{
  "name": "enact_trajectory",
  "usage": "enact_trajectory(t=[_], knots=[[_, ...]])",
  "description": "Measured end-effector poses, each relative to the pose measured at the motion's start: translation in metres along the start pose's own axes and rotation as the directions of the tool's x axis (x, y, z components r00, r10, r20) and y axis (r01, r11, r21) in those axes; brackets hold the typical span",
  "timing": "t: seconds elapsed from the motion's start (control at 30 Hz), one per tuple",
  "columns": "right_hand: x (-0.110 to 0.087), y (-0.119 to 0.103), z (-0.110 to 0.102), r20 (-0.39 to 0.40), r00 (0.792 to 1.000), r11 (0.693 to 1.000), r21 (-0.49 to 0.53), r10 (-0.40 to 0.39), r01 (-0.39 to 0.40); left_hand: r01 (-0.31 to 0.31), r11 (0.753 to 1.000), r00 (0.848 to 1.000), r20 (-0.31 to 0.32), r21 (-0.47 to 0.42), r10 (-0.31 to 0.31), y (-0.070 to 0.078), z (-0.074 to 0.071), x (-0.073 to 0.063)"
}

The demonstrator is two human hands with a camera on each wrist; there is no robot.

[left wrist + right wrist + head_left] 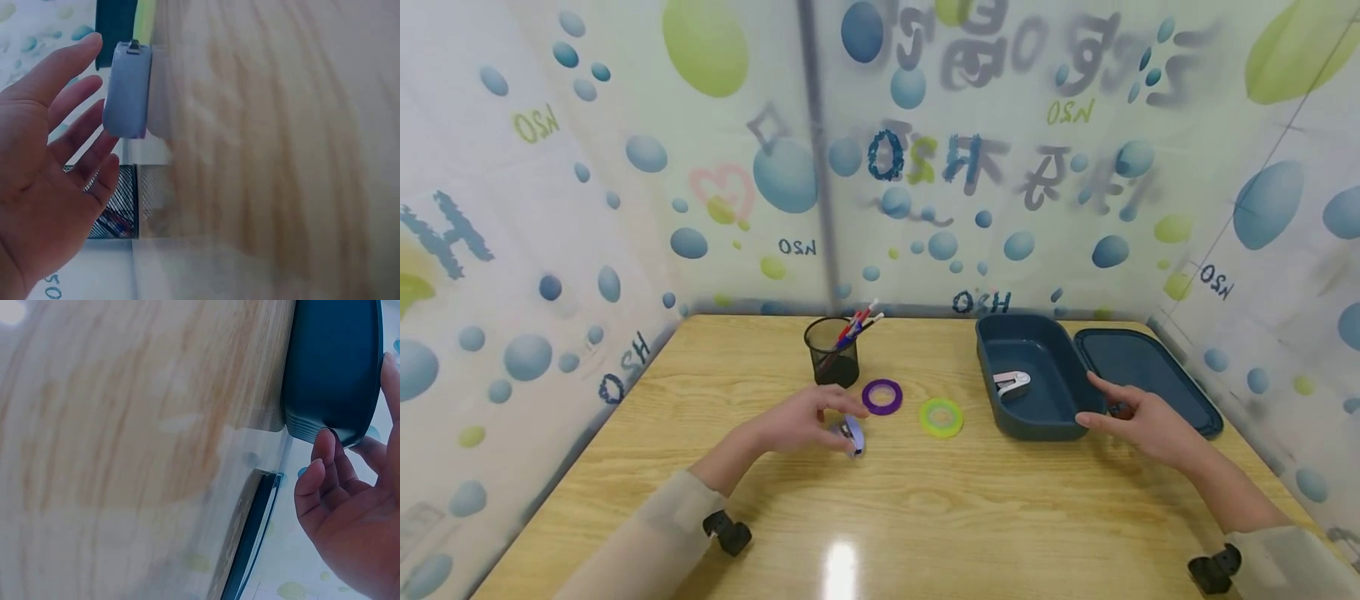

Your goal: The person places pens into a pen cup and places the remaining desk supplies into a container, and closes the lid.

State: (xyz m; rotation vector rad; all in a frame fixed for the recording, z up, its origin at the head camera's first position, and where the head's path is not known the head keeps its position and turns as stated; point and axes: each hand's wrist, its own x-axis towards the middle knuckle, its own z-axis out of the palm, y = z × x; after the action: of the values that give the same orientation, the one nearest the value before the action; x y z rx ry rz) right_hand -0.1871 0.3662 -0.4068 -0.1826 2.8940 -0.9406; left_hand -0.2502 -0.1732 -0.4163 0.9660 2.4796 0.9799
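In the head view, the left hand (808,421) is curving loosely about the lilac stapler (857,433), thumb and fingers parted; in its wrist view the fingertips are reaching the stapler's side while the thumb is standing off, so I am logging it as released, not grasping. The stapler is lying on the desk (910,517) between 3 and 4 o'clock from the palm, its long axis running roughly 11 to 5, and the left hand is clearly the nearer. From the stapler, the blue bin (1039,430) is sitting between 2 and 3 o'clock, with a pale stapler (1013,382) resting inside near its 9 o'clock wall. The purple ring (868,388) is lying towards 1 o'clock, the yellow-green ring (927,417) towards 3. The right hand (1150,425) is touching the bin's 4 o'clock corner; whether it is pinching there I cannot tell.
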Motion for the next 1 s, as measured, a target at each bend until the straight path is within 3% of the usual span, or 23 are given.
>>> enact_trajectory(t=[0.4, 1.0], knots=[[-0.001, 0.001, 0.001, -0.001, 1.000, 1.000, 0.026, -0.003, 0.003, 0.027, 1.000, 0.999, 0.037, -0.004, -0.027, -0.015, 0.001, -0.004], [-0.001, 0.001, 0.000, 0.006, 1.000, 1.000, 0.022, -0.010, 0.010, 0.043, 0.999, 0.998, 0.037, -0.025, -0.042, -0.015, 0.000, -0.003]])
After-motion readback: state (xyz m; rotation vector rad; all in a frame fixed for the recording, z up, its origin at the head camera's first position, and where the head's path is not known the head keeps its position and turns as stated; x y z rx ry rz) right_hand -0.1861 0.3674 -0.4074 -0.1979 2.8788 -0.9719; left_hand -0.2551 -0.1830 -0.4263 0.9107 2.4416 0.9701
